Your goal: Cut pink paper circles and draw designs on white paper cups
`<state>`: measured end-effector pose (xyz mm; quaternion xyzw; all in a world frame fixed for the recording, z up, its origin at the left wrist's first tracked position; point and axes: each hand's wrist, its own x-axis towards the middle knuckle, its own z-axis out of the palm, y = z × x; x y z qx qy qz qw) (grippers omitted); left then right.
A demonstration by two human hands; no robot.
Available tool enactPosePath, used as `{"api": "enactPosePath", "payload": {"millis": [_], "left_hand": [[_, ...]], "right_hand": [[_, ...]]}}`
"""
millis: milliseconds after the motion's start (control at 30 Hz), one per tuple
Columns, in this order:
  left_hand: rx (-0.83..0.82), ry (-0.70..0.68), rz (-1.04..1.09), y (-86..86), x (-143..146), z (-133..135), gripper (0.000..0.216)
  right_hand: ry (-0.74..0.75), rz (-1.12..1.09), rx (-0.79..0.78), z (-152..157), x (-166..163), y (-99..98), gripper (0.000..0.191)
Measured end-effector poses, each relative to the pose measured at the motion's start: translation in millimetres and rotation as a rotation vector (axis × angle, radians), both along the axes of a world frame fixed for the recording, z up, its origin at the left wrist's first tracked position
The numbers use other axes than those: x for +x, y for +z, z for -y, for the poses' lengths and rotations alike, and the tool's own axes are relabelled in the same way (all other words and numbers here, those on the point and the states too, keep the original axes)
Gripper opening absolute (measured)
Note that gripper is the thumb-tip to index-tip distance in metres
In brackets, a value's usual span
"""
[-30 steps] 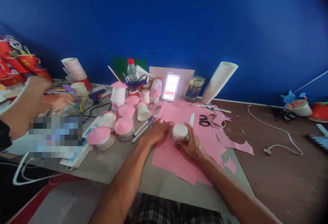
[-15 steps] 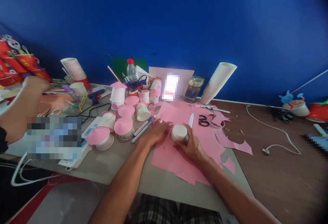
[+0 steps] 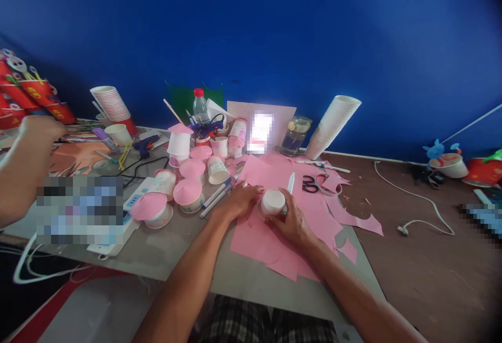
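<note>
Hardly anything has changed in the last second. The white cup [image 3: 273, 201] sits upside down on the pink paper [image 3: 254, 243], back from the front edge of the grey worktop [image 3: 224, 274], towards its right edge. The right hand [image 3: 292, 223] is still curled around the cup's right side, so the work seems no further along. The left hand [image 3: 243, 200] stays just left; I can't tell if its fingers hold anything.

I count: one white paper cup [image 3: 273, 203] in my right grip [image 3: 292, 221]; two stacks of white paper cups [image 3: 333, 126]; at least five pink paper cones [image 3: 149, 206]; one red-capped clear plastic bottle [image 3: 200, 107]; one lidded clear jar [image 3: 296, 136].
</note>
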<state>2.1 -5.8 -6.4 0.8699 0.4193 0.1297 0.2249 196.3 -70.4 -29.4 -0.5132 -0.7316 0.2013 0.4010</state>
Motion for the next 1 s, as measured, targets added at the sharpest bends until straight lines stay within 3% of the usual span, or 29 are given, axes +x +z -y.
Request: {"api": "enactPosePath", "payload": {"millis": [1000], "left_hand": [[-0.005, -0.031, 0.035, 2.9, -1.7, 1.1, 0.042]], "right_hand": [[-0.02, 0.033, 0.005, 2.1, 2.1, -3.0, 0.068]]}}
